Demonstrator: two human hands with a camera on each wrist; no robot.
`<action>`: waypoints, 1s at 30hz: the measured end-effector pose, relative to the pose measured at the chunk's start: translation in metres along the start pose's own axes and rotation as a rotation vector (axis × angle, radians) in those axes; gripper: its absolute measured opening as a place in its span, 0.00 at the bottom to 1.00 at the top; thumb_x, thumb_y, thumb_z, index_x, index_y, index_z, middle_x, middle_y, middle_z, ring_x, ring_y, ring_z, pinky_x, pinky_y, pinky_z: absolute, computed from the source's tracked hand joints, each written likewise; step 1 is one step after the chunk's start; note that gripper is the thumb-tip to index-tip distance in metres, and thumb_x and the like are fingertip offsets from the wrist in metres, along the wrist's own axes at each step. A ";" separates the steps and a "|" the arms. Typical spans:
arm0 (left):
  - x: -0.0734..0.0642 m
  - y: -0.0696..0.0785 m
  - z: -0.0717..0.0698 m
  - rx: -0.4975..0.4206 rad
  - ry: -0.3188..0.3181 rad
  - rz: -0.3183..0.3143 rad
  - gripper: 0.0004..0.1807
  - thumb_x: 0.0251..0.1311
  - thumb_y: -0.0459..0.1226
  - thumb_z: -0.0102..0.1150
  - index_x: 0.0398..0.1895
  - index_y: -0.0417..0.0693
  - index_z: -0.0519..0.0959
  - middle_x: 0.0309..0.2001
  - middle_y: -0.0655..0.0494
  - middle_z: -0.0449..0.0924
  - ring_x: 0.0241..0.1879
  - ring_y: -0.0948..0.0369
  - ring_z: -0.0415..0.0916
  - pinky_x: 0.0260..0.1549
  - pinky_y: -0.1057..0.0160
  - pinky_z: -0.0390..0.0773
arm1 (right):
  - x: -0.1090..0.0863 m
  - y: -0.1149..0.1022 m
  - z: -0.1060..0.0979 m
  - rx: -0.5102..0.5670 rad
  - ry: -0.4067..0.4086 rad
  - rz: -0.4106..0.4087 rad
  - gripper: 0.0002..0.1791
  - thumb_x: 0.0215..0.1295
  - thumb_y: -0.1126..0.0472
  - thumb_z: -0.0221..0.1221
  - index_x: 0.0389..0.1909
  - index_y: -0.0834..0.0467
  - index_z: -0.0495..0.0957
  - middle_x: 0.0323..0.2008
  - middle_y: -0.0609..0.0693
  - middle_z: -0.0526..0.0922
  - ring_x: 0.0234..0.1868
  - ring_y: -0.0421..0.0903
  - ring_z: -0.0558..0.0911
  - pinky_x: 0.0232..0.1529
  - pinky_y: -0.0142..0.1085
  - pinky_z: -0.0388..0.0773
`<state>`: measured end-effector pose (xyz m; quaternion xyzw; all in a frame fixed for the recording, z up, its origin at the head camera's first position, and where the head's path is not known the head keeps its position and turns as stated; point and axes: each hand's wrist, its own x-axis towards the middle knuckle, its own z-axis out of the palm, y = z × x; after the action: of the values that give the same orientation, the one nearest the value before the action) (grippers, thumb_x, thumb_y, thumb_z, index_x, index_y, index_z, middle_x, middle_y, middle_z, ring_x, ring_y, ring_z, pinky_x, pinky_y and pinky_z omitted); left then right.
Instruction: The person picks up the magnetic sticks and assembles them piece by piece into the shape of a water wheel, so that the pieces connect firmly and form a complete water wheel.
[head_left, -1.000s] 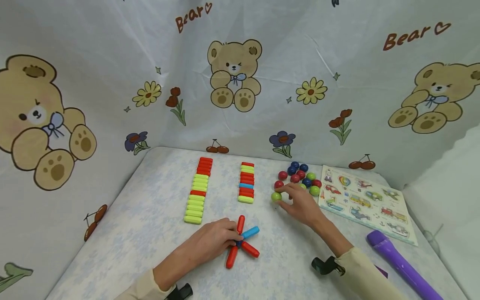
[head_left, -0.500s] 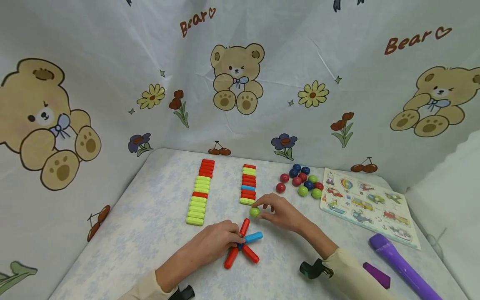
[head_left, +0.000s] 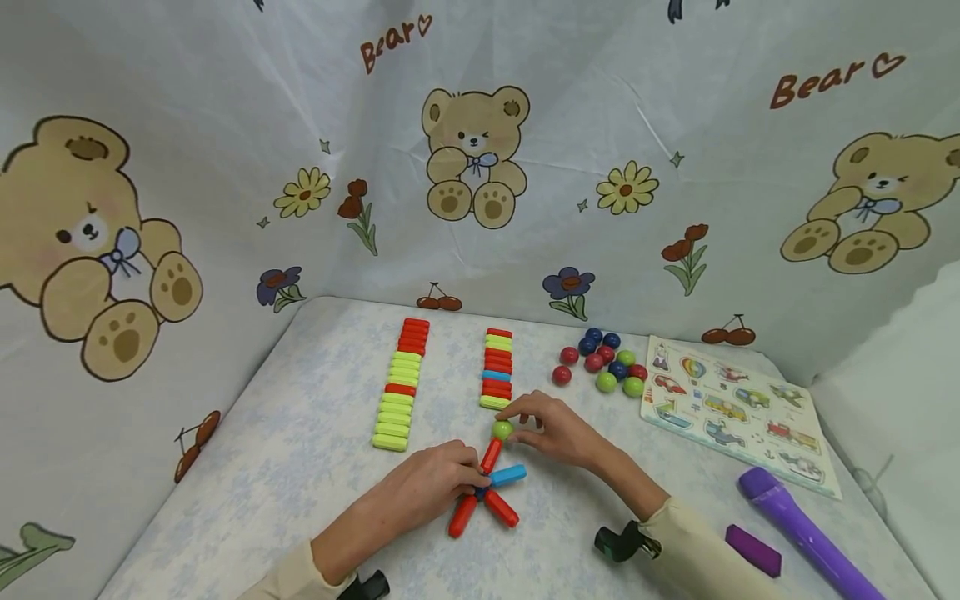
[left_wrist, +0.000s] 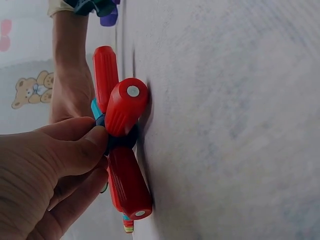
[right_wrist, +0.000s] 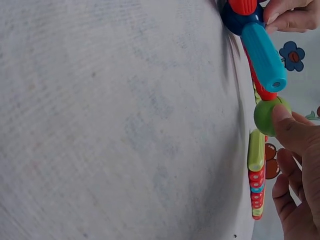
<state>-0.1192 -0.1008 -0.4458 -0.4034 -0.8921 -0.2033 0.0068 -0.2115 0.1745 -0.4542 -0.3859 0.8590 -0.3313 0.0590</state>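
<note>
My left hand (head_left: 435, 479) pinches a dark blue ball (left_wrist: 124, 142) between thumb and fingers, low over the table. Red magnetic rods (head_left: 500, 507) and one light blue rod (head_left: 508, 476) spread from that ball like spokes; the hand covers part of the hub. My right hand (head_left: 558, 429) pinches a green ball (head_left: 502, 429) by thumb and fingertips. In the right wrist view the green ball (right_wrist: 266, 118) touches the free end of a red rod (right_wrist: 259, 80), beside the light blue rod (right_wrist: 265, 57).
Two columns of rods lie behind the hands, a longer left one (head_left: 398, 396) and a shorter right one (head_left: 497, 367). Several loose balls (head_left: 606, 382) cluster at the back right by a picture board (head_left: 738, 408). A purple microphone (head_left: 798, 525) and purple piece (head_left: 753, 551) lie right.
My right hand has carried the green ball left and nearer from the ball cluster to the red rod's end. My left hand has kept its pinch on the hub, which has turned slightly.
</note>
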 end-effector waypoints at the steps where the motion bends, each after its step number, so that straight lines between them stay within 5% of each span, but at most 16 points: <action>1: 0.000 0.000 0.000 -0.002 -0.005 -0.006 0.11 0.67 0.36 0.74 0.51 0.54 0.93 0.41 0.67 0.81 0.41 0.72 0.75 0.39 0.78 0.77 | 0.000 0.000 0.000 0.000 -0.001 0.001 0.19 0.70 0.61 0.72 0.60 0.53 0.87 0.53 0.47 0.87 0.47 0.48 0.81 0.41 0.33 0.79; 8: 0.000 0.001 0.001 -0.006 -0.027 -0.025 0.12 0.67 0.35 0.74 0.52 0.54 0.93 0.40 0.67 0.80 0.40 0.73 0.73 0.37 0.78 0.75 | -0.001 0.006 -0.003 -0.014 0.012 0.022 0.18 0.70 0.63 0.72 0.60 0.55 0.87 0.55 0.49 0.88 0.48 0.50 0.82 0.43 0.36 0.81; 13: 0.000 0.000 0.001 -0.016 -0.025 -0.029 0.13 0.67 0.35 0.74 0.53 0.53 0.92 0.40 0.67 0.80 0.40 0.73 0.73 0.37 0.78 0.76 | -0.002 0.021 -0.014 -0.134 0.194 0.107 0.19 0.70 0.68 0.71 0.60 0.57 0.86 0.59 0.53 0.86 0.55 0.54 0.83 0.52 0.49 0.85; 18: -0.001 0.000 0.003 -0.017 -0.003 -0.022 0.13 0.67 0.36 0.74 0.53 0.54 0.92 0.40 0.66 0.80 0.40 0.73 0.73 0.37 0.79 0.75 | -0.007 0.040 -0.028 -0.289 0.338 0.241 0.21 0.70 0.71 0.69 0.63 0.61 0.84 0.64 0.62 0.82 0.65 0.63 0.79 0.66 0.61 0.78; 30: -0.002 -0.002 0.006 0.012 0.041 -0.010 0.12 0.68 0.38 0.74 0.53 0.57 0.92 0.42 0.65 0.81 0.42 0.70 0.74 0.38 0.77 0.76 | -0.016 0.056 -0.035 -0.364 0.323 0.345 0.21 0.68 0.69 0.71 0.62 0.63 0.85 0.57 0.63 0.82 0.58 0.61 0.80 0.62 0.57 0.82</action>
<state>-0.1184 -0.1015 -0.4524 -0.3949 -0.8949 -0.2063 0.0262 -0.2482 0.2309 -0.4638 -0.1808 0.9554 -0.2142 -0.0933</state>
